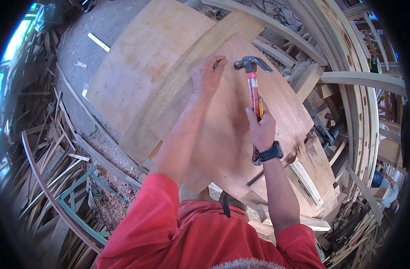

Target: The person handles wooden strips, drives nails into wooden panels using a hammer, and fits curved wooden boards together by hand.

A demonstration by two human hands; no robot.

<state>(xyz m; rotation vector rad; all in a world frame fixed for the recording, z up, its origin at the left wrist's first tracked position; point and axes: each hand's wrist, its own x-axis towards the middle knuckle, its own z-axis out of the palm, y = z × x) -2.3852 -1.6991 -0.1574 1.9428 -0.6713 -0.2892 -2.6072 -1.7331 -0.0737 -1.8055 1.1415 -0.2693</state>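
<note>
In the head view, my right hand (263,128) is wrapped round the red handle of a claw hammer (252,83). The hammer's dark metal head points away from me, above a plywood sheet (281,101). A thin yellow stick, perhaps a pencil (260,109), shows beside the handle in the same hand. My left hand (208,75) is closed, with thumb and forefinger pinched together close to the sheet and left of the hammer head. Whatever is between those fingertips is too small to make out. A long wooden plank (191,54) lies just beyond my left hand.
Another plywood sheet (124,58) lies beyond the plank. Long curved timbers (355,107) stand at the right. Scrap wood strips (43,175) and a green metal frame (75,199) are at the left. A person (388,190) is at the far right.
</note>
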